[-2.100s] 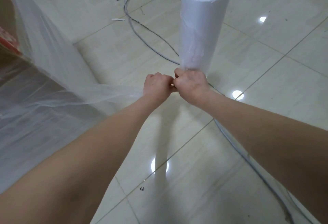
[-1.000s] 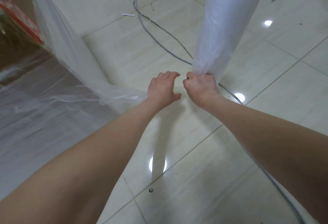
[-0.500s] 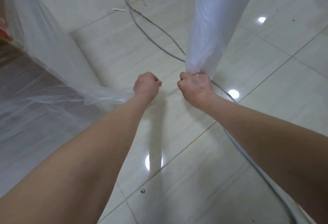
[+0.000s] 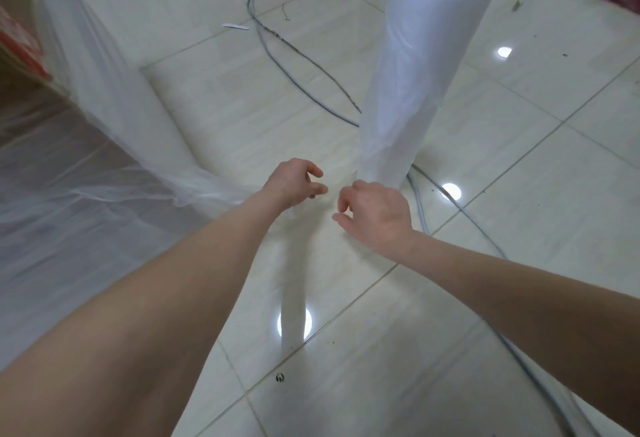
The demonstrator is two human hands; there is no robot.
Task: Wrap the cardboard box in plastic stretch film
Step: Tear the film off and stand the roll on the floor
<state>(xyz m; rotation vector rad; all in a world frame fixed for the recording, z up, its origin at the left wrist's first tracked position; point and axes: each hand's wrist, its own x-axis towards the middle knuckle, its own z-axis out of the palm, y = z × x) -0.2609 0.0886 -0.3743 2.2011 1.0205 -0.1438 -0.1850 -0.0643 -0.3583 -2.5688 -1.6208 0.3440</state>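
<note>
- Your box [image 4: 17,66] at the left already sits under layers of film [image 4: 104,107] — the wrapping looks mostly done.
- Your left hand [image 4: 294,184] and right hand [image 4: 377,215] are loosely spread, gripping nothing visible, near the upright roll [image 4: 415,73].
- Likely left: the film's bunched tail — I can't tell if it's torn free.

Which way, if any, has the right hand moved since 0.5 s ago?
Yes. The right hand has opened its fist and drawn back slightly from the foot of the roll, toward the person.

One head-worn camera looks steeply down, close over the tiled floor [image 4: 519,263].
</note>
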